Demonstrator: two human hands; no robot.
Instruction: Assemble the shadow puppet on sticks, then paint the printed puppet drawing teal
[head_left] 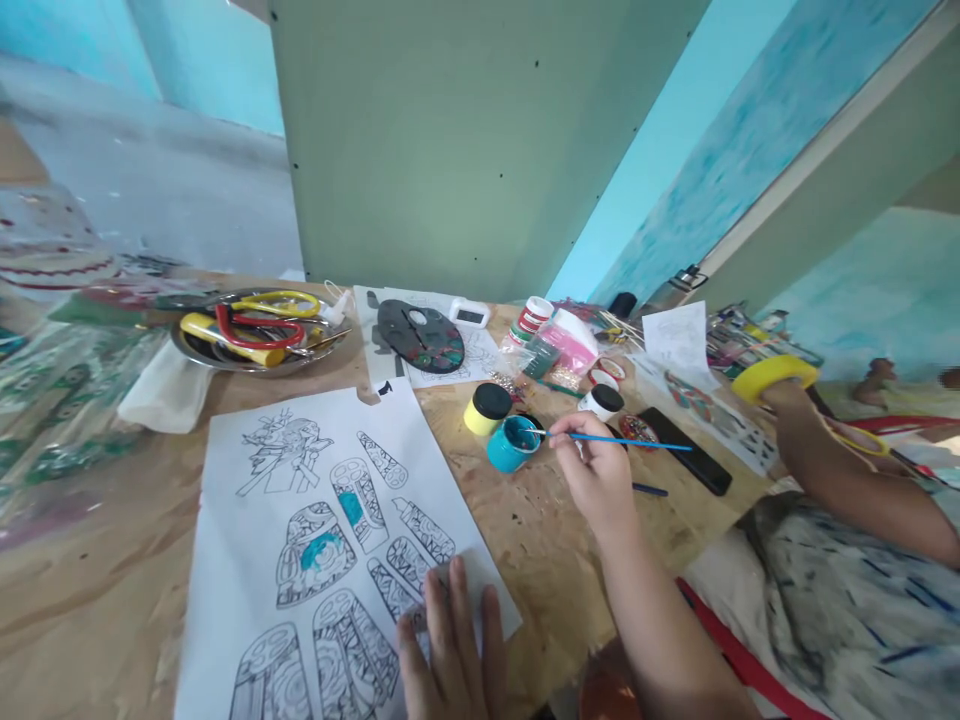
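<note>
My right hand [592,470] pinches a thin blue paintbrush [630,440], its tip at the mouth of an open jar of teal paint [511,447]. Fingers spread, my left hand [454,650] lies flat on the lower right of a white sheet [232,500] printed with black line drawings. Two of the drawings carry teal patches [322,550]. A yellow jar with a black lid [487,408] stands behind the teal jar, and a white jar with a black lid [600,402] is just beyond my right hand.
A metal tray [259,368] of tools sits at the back left, beside plastic bags [90,400]. A dark palette [421,337] lies on papers at the back. To the right are a black phone [686,452] and another person's arm [862,480] with a yellow band.
</note>
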